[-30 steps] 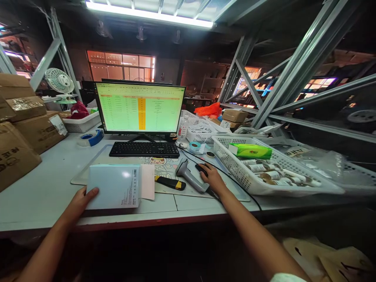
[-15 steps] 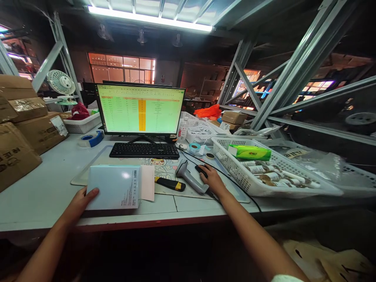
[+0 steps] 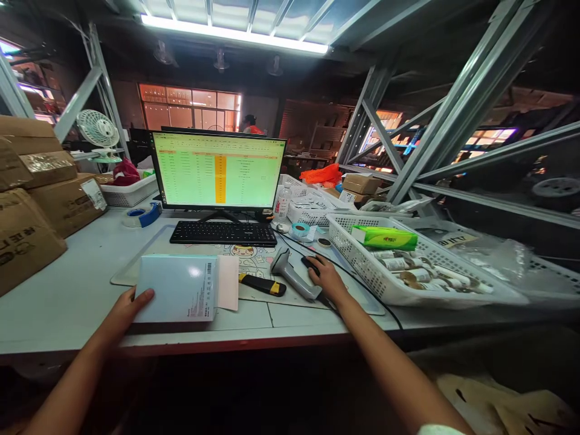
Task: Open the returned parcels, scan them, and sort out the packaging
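Note:
My left hand (image 3: 125, 311) grips the left side of a pale blue box (image 3: 174, 289), thumb on top and the other fingers out of sight. The box has a barcode and an end flap (image 3: 228, 283) standing open on its right. My right hand (image 3: 329, 278) is curled over a black computer mouse (image 3: 310, 264) on the desk mat. Just left of it lies a grey barcode scanner (image 3: 296, 279). Between scanner and box is a black and yellow utility knife (image 3: 261, 284). Behind them, a black keyboard (image 3: 223, 233) sits below a monitor (image 3: 190, 172) showing a spreadsheet.
At right, a white basket (image 3: 362, 266) holds several rolled items and a green pack (image 3: 385, 237). Cartons (image 3: 67, 202) stand on the left beside a blue tape dispenser (image 3: 149, 214). A bottle (image 3: 283, 201) and tape roll (image 3: 299, 229) are near the monitor. The scanner's cable crosses the mat.
Both hands stay where they were, on the box and the mouse. A person has come into view behind the monitor. The whole view has shifted slightly.

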The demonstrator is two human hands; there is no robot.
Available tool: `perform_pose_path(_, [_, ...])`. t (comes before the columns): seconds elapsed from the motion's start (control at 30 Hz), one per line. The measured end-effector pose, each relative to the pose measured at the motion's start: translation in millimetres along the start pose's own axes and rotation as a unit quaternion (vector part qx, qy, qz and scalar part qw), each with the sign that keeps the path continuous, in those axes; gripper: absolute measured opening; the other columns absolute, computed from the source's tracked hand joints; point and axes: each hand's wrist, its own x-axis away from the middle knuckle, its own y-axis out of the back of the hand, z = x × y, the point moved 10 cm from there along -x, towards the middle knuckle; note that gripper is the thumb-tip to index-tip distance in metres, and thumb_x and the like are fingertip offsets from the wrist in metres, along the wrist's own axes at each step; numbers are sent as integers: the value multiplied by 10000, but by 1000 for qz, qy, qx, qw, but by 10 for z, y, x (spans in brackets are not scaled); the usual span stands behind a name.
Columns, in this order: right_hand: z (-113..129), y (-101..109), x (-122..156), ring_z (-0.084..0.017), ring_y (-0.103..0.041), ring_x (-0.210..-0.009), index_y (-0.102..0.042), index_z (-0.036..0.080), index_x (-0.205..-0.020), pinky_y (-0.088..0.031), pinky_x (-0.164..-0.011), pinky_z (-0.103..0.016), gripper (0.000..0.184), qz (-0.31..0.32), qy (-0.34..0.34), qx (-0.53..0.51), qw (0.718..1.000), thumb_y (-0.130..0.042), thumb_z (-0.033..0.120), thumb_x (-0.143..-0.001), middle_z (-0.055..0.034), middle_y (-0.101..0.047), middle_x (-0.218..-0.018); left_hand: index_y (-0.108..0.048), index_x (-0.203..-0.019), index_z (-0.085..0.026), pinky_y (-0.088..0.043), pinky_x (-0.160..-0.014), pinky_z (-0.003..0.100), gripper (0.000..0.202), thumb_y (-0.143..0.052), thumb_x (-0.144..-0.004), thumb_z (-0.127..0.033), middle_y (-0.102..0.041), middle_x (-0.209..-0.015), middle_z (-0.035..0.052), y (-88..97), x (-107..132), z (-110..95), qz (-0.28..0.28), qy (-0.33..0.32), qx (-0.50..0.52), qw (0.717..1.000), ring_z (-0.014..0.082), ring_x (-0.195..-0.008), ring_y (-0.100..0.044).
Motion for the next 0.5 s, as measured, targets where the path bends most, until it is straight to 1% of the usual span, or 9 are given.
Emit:
perform_pose_path(0.13, [-25,-21,-4,-337,-557,-1283,-588,212,-1456,-479,-1090,-516,528,8,-12,6,1000,-484,357,-959,-158,-547,-1437,-625,-1231,-132,-610,-667,317,580,-712,-838,-550,-763,-985,132,-8,20,-19,-4,-1,3,1000,299,-896,-742])
perform_pose_path(0.23, [-42,-33,-1,-333,-549,-1305,-544,189,-1491,-474,-1104,-510,566,9,-17,3,1000,-488,364,-956,-164,-532,-1466,-624,-1215,-137,-606,-665,316,578,-718,-832,-561,-762,-974,128,-2,2,10,-3,9,0,1000,289,-859,-739])
perform_pose_path(0.3, [-50,-50,0,-330,-542,-1321,-552,185,-1479,-476,-1106,-505,566,10,-11,-4,1000,-495,374,-949,-161,-524,-1481,-632,-1183,-135,-599,-655,313,593,-743,-803,-576,-760,-945,124,6,-22,18,-1,4,-1,1000,285,-825,-732])
perform_pose_path(0.4, [-58,-78,-5,-323,-535,-1337,-573,200,-1443,-468,-1115,-509,544,10,5,-18,1000,-499,397,-942,-147,-527,-1486,-650,-1150,-125,-585,-656,299,621,-764,-770,-603,-758,-925,122,-3,-47,-13,7,-21,6,1000,277,-823,-722])
perform_pose_path(0.5, [-59,-88,-17,-315,-566,-1299,-591,195,-1384,-460,-1118,-509,507,8,23,-39,999,-493,405,-932,-142,-574,-1435,-658,-1156,-105,-579,-666,312,670,-760,-757,-632,-754,-920,127,-23,-42,-47,11,-34,8,999,284,-824,-715])
